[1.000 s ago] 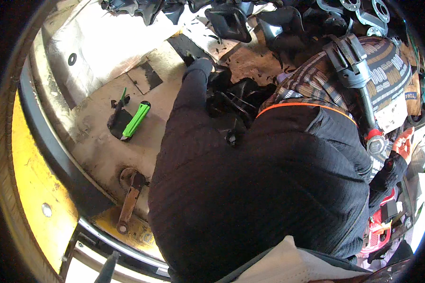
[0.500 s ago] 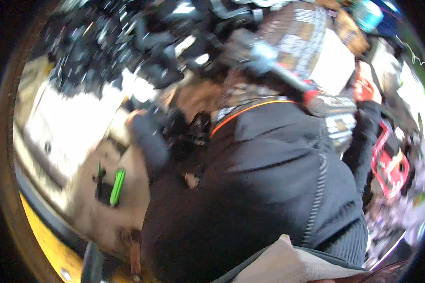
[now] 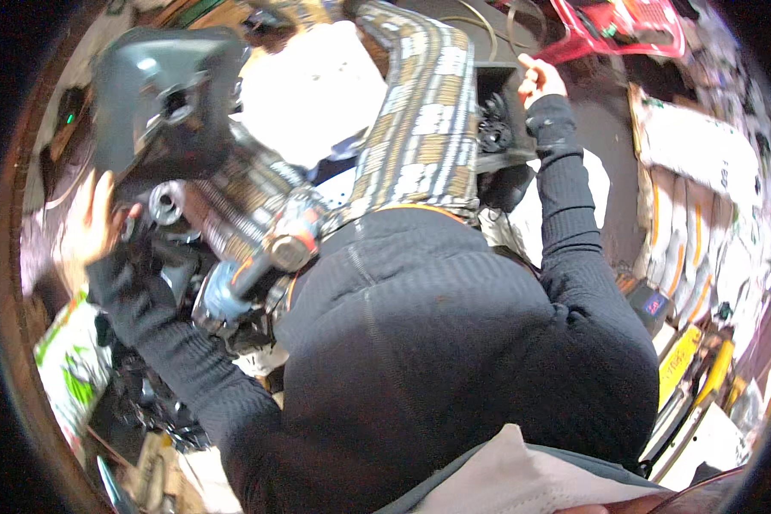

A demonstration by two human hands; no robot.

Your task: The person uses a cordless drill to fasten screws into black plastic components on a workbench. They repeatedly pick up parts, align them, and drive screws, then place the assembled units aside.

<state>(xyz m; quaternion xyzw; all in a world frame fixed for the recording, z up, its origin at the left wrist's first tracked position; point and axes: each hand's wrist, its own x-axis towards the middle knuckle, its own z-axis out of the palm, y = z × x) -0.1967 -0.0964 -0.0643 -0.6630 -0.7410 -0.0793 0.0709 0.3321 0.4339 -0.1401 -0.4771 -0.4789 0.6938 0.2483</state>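
The left hand (image 3: 90,224), fingers apart, could knock the dark plastic part (image 3: 137,94) at ten o'clock by swinging carelessly; the right hand's (image 3: 542,81) grip, one o'clock, I can't tell.

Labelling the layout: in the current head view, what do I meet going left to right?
Left hand → blue-grey tool → patterned right trouser leg → right hand → white printed package.

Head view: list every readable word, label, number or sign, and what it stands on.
Yellow plate: dark characters, not copied out.
White package: dark print, blurred, not copied out.
Dark box: blue label, too small to read.
I can make out no other text.
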